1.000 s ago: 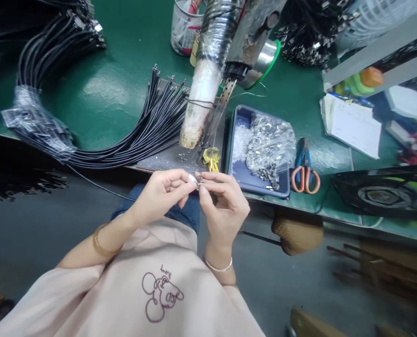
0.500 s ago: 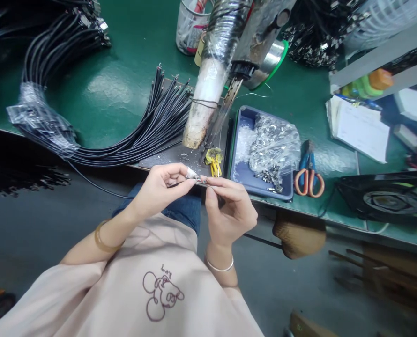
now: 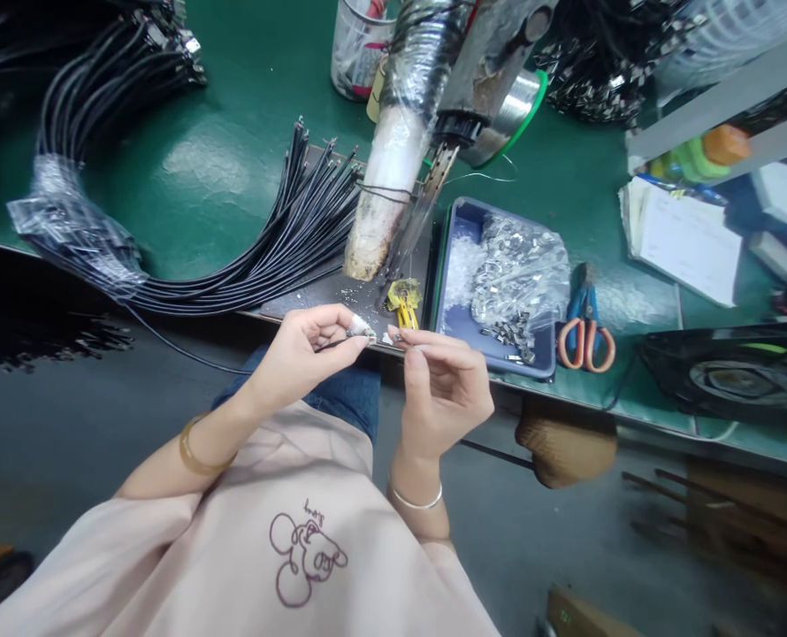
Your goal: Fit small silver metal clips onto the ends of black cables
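My left hand (image 3: 304, 354) pinches the end of a black cable (image 3: 178, 356), which runs back left toward a bundle; a small metal piece shows at its fingertips. My right hand (image 3: 443, 385) is closed at thumb and forefinger on a small metal part (image 3: 397, 338), a short gap from the left fingertips. Just beyond the hands, a yellow clip-like piece (image 3: 405, 305) sits at the board's front edge. Above it hang metal rods (image 3: 424, 212) beside a white wrapped tube (image 3: 388, 177). The blue tray (image 3: 443, 332) right of the hands holds bagged metal connectors (image 3: 519, 283).
Black cables (image 3: 254, 265) lie across the green table (image 3: 201, 177) to the left. Orange-handled pliers (image 3: 585, 327) rest right of the tray. Farther right are paper sheets (image 3: 685, 234) and a black fan-like device (image 3: 731, 376). A solder spool (image 3: 516, 115) and a cup (image 3: 360, 53) stand behind.
My right hand has moved slightly right, away from my left hand, so a gap now shows between their fingertips. My left hand has hardly moved.
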### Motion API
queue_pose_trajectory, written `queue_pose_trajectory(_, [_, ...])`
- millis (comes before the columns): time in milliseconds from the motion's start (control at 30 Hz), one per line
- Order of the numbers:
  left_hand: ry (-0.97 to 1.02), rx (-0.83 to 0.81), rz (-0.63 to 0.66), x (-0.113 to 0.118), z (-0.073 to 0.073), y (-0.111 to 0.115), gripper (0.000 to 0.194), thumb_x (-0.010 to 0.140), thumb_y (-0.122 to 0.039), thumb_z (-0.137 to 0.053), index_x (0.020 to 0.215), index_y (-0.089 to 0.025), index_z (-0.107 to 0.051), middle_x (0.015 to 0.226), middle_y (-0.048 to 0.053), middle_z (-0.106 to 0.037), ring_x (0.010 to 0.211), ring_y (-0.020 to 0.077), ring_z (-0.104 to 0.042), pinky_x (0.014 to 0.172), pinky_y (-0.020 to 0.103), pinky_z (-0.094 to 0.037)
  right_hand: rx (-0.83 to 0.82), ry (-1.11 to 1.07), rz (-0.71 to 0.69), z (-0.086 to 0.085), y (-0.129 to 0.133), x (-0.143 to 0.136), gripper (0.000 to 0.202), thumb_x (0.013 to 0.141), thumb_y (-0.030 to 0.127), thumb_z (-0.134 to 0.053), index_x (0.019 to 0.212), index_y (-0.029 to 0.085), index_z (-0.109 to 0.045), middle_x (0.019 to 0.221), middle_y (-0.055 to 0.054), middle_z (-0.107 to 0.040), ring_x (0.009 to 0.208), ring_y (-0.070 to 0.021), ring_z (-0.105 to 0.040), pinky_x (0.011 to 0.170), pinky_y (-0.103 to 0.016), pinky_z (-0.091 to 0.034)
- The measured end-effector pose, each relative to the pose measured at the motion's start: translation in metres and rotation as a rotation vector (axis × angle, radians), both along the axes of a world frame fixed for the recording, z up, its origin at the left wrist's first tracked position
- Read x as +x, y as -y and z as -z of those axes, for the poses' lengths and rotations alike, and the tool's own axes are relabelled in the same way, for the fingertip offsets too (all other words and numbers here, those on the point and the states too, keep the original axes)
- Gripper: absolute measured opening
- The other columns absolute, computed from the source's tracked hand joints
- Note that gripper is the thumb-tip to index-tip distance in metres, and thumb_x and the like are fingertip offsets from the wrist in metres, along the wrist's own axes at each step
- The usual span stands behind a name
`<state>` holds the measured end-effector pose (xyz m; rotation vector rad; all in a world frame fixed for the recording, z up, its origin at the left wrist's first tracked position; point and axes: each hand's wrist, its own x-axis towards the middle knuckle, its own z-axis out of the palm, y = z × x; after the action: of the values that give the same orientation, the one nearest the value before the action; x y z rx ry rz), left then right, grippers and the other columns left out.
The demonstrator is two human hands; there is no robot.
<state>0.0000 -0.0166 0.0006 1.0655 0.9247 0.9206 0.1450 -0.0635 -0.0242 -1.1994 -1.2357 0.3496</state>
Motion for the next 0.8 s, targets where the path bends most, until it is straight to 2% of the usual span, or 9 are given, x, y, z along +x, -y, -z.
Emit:
queue_pose_trajectory(67, [-0.001,0.0,-0.001,0.0,0.0,-0.001,0.013,0.074,-0.024,-0.075,0.07,-0.015,-0.065,0.055,-0.005,-0.048,0.05,0.0059,-0.038,0.048,0.019,-0.031,0.003,0.018,-0.017,0.001,0.0,0.001,0.009,0.091,0.017,-0.068,0.094,0.024,-0.066,0.094,-0.002,-0.077,0.086,-0.0185,-0.078,0.075,-0.035,-0.067])
queue_pose_trajectory(233, [0.011,0.018,0.026,-0.001,0.001,-0.003,0.013,0.078,-0.028,-0.075,0.075,-0.015,-0.072,0.071,0.002,-0.068,0.063,0.0104,-0.055,0.059,0.021,-0.046,-0.034,0.113,-0.058,0.003,-0.002,0.003,0.009,0.09,0.016,-0.069,0.092,0.025,-0.068,0.096,-0.002,-0.078,0.09,-0.019,-0.077,0.078,-0.036,-0.066])
queue_pose_trajectory(500, [0.013,-0.038,0.004,-0.001,0.003,-0.006,0.018,0.071,-0.03,-0.081,0.069,-0.014,-0.074,0.065,0.001,-0.066,0.058,0.0089,-0.051,0.056,0.021,-0.043,0.058,0.231,-0.09,0.002,-0.009,0.005,0.019,0.086,0.009,-0.072,0.094,0.026,-0.07,0.097,0.0,-0.079,0.089,-0.017,-0.077,0.08,-0.035,-0.065])
queue_pose_trajectory(633, [0.008,-0.03,-0.009,0.001,0.001,-0.008,0.013,0.07,-0.027,-0.078,0.067,-0.014,-0.075,0.068,0.002,-0.07,0.062,0.0108,-0.055,0.06,0.022,-0.047,0.073,0.282,-0.061,0.003,-0.009,0.005,0.018,0.086,0.009,-0.072,0.093,0.026,-0.07,0.095,0.001,-0.08,0.088,-0.0179,-0.078,0.079,-0.036,-0.064])
queue_pose_trajectory(800, [-0.011,-0.019,-0.05,0.004,0.002,-0.012,0.01,0.067,-0.023,-0.073,0.064,-0.013,-0.072,0.065,0.002,-0.069,0.062,0.0105,-0.055,0.061,0.022,-0.045,0.048,0.262,-0.039,0.001,-0.009,0.004,0.017,0.087,0.01,-0.071,0.093,0.026,-0.071,0.097,0.0,-0.08,0.088,-0.0178,-0.078,0.077,-0.033,-0.065])
